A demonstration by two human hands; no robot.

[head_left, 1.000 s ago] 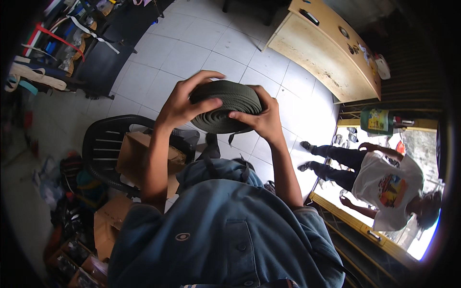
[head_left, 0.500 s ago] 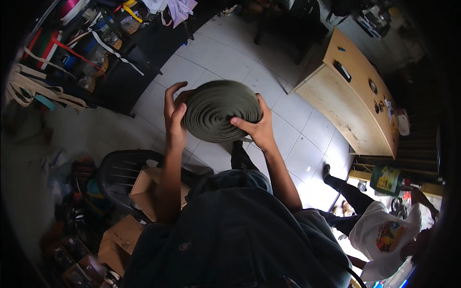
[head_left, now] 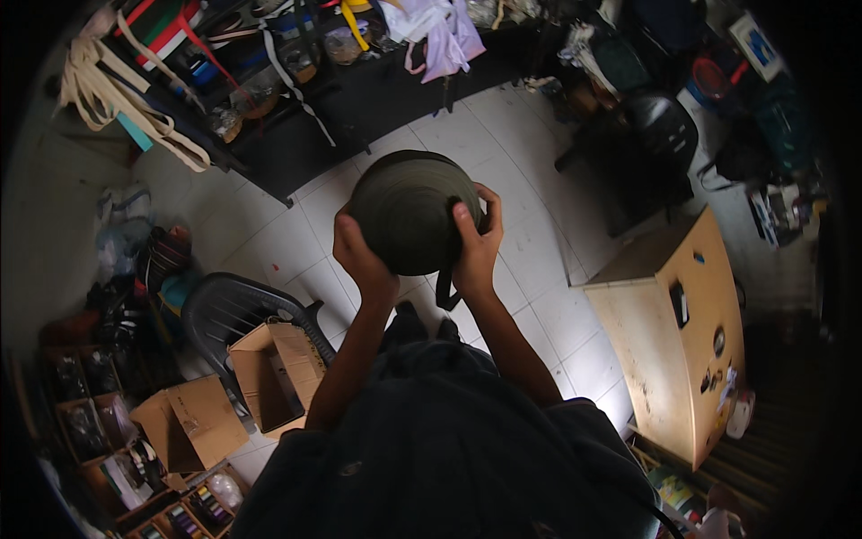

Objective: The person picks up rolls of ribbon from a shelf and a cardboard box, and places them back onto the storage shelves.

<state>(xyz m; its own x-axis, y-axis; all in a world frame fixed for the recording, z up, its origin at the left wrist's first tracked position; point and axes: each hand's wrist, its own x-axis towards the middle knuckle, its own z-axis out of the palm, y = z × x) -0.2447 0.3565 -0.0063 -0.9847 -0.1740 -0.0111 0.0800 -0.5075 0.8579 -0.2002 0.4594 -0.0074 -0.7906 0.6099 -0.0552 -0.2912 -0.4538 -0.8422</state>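
The left hand, its fingers raised before, now cups the round, dark-green, woven strap roll; the right hand grips the other side, so it seems well supported above the pale tiled floor.

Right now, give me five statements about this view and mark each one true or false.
1. The left hand and right hand hold a dark green roll. True.
2. The roll rests on the wooden desk. False: both hands hold it above the tiled floor.
3. A strap length dangles beside the right hand. True.
4. Lilac cloth is at the picture's lower right. False: the lilac cloth is near the top edge.
5. Tan straps are at the upper left. True.
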